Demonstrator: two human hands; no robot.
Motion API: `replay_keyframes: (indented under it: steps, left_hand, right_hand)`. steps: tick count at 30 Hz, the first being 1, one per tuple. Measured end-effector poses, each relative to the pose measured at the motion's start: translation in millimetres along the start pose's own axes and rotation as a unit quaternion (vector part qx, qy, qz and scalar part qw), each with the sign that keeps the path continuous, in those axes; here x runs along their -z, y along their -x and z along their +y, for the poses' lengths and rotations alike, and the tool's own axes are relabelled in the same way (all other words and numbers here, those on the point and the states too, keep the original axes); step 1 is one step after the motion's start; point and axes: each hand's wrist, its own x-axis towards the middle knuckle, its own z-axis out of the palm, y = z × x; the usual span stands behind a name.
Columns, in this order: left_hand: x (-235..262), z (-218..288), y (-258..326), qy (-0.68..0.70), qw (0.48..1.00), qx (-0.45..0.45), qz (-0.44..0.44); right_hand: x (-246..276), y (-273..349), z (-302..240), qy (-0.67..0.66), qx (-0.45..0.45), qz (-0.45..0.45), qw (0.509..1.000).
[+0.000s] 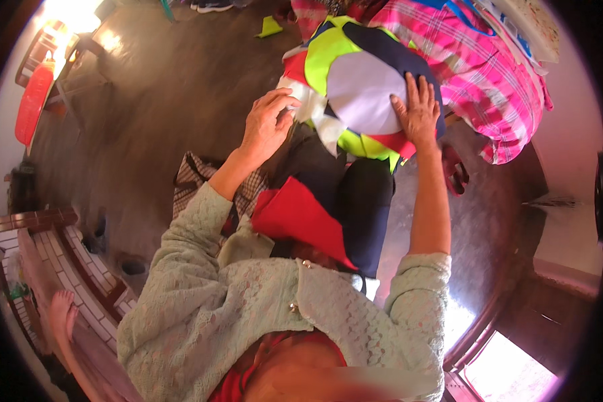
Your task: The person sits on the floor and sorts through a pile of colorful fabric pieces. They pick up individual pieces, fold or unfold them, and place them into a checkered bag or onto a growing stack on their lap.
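Item: patchwork cloth bundle of neon yellow, navy, red and pale lilac fabric panels [355, 87], rounded in outline, lying at the upper middle of the view on a dark garment [355, 201] that drapes down toward the person.

Right hand [419, 110]: laid flat on the bundle's right side, fingers spread and pointing up, palm on the edge where the lilac panel meets the navy one.

Left hand [268, 127]: at the bundle's left edge, fingers curled and pressed together on a white strip of the cloth; how firmly it grips cannot be told.

Adjoining: a loose red fabric piece [298, 218] lies below the bundle, over the dark garment and just above the person's chest. A brown-and-white checked cloth [194, 181] shows under the left forearm.

Person: pale green lace cardigan sleeves [201, 295] on both arms.

Surroundings: pink plaid woven bag [489, 80] just right of the bundle, touching it. Brown wooden floor [154, 100] to the left, with a small neon yellow fabric scrap [269, 27] near the top. Red plastic chair [33, 100] at the far left rim.
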Motion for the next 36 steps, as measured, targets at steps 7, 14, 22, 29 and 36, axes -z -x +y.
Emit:
replay_keyframes:
  steps: [7,14,22,29,36]
  left_hand:
    - [33.7,14.1,80.2,0.033,0.996,0.082,0.011]
    - [56.0,30.1,109.5,0.065,0.994,0.081,-0.014]
    - [24.4,36.7,124.1,0.086,0.987,0.104,-0.092]
    - [15.9,43.7,126.0,0.031,0.98,0.057,-0.189]
    - [45.2,49.4,121.6,0.162,0.958,0.054,-0.232]
  right_hand:
    - [8.5,6.9,2.6,-0.019,0.05,0.045,0.998]
    - [83.7,99.2,-67.2,-0.501,-0.061,-0.056,0.861]
    - [36.7,181.1,-105.3,-0.589,-0.117,-0.111,0.792]
    - [40.8,172.1,-133.0,-0.183,0.052,-0.136,0.972]
    - [38.2,171.3,-136.6,-0.313,-0.006,-0.24,0.919]
